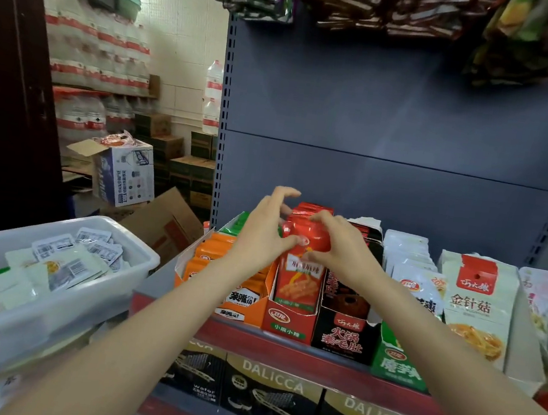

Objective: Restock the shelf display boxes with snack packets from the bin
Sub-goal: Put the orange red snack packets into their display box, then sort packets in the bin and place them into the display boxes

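While both my arms reach toward twelve o'clock over the shelf [283, 346], my left hand [264, 232] and right hand [338, 246] meet on a stack of red packets [305, 238] standing upright in the red display box [290, 319]. My left grip pinches the packets from nine o'clock, thumb pressed on the front packet while the fingers curl above and behind the stack. My right grip holds them from three o'clock, thumb low on the front, fingers curled over the top edge. At nine o'clock of the red box sits an orange display box [238, 292] full of orange packets, and at three o'clock a black display box [346, 326], then a green display box [400, 364] with pale packets, then tall white packets [477, 308] with a red header. Down at eight o'clock, well apart from the shelf boxes, the clear plastic bin [89, 291] holds loose white and pale-green packets [62, 260] lying flat. Below the shelf edge, black and gold wafer boxes [271, 403] line the lower level.
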